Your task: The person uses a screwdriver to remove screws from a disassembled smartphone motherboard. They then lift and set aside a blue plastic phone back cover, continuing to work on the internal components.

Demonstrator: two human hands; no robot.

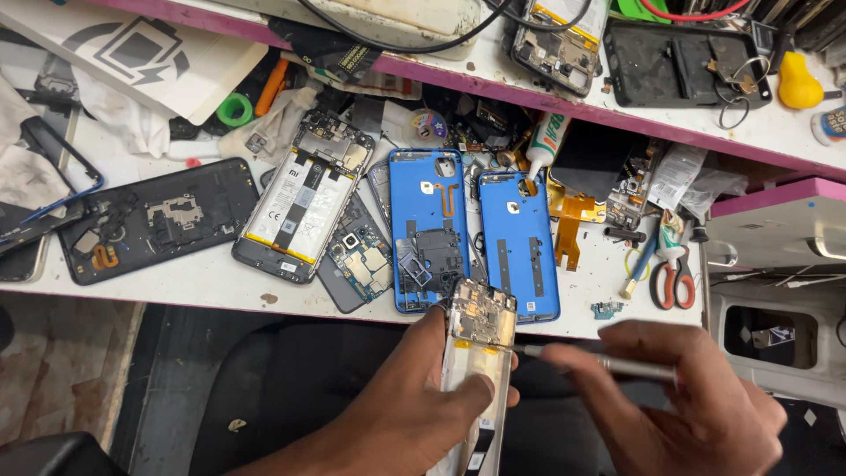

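My left hand (414, 405) grips an opened phone (480, 339) with its back off, circuit board and pale battery showing, held upright below the bench edge. My right hand (696, 401) holds a thin metal screwdriver (599, 361) level, its tip touching the phone's right side near the board. Just beyond, on the white bench (176, 282), lie two blue phone back covers (429, 229) (518, 242) side by side.
Another opened phone with a white battery (304, 207) and a black back cover (159, 220) lie at the left. Red-handled scissors (672, 278) and a glue tube (545, 141) sit at the right. A pink-edged shelf (617, 115) carries more phone parts. A dark chair seat is below.
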